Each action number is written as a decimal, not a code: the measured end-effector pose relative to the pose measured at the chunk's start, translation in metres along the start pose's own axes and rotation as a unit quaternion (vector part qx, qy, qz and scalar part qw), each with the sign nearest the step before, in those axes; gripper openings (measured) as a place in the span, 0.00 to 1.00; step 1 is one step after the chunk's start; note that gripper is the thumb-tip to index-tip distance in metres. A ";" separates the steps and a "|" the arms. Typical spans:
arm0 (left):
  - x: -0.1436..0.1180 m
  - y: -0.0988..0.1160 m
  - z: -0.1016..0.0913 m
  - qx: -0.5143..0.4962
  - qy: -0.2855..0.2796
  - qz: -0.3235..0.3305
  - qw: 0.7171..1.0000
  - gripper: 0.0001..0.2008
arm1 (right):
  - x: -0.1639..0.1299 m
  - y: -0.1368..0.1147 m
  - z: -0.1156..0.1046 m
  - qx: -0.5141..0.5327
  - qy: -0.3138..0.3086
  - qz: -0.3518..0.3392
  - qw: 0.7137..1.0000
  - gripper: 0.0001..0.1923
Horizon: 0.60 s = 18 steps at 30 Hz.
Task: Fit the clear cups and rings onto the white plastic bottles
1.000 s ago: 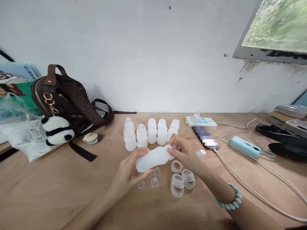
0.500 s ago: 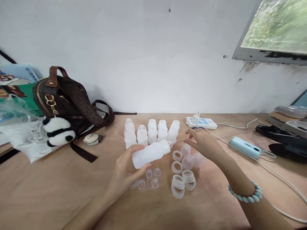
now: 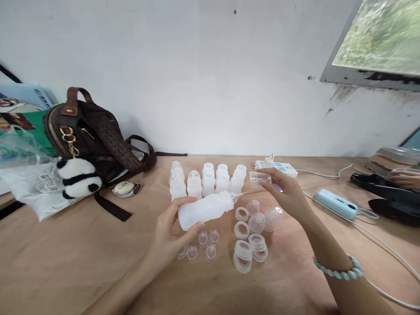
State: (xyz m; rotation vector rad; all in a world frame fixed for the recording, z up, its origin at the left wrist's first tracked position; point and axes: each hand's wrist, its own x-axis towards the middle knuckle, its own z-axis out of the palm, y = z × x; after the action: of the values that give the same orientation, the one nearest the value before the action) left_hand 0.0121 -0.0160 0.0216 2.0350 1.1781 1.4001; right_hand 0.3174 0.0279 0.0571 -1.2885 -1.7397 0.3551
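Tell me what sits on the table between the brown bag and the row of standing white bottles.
In the head view, a small beige device lies on the wooden table between the brown bag and the standing bottles.

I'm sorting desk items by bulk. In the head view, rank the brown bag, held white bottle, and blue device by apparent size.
1. brown bag
2. white bottle, in the left hand
3. blue device, though it lies farther away

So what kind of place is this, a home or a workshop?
Probably an informal worktable: a plywood table against a scuffed white wall, rows of small plastic bottles beside loose rings, plus a handbag and power strip.
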 end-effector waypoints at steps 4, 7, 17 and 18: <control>0.003 -0.001 0.002 -0.061 0.017 -0.041 0.997 0.13 | -0.008 -0.008 0.011 0.239 -0.076 -0.005 0.968 0.16; 0.003 0.000 0.003 -0.078 0.009 -0.054 0.995 0.13 | -0.016 -0.014 0.024 0.282 -0.108 0.004 0.953 0.16; -0.009 -0.009 0.008 -0.096 -0.058 -0.062 0.992 0.13 | -0.033 -0.022 0.048 0.262 -0.143 -0.017 0.954 0.20; -0.010 -0.010 0.009 -0.097 -0.060 -0.065 0.991 0.13 | -0.033 -0.022 0.049 0.258 -0.138 -0.018 0.956 0.20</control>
State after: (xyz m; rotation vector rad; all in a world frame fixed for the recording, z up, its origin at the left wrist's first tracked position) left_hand 0.0146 -0.0171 0.0046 1.8467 1.0606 1.2593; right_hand 0.2663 0.0037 0.0292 -0.8537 -1.7337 0.9378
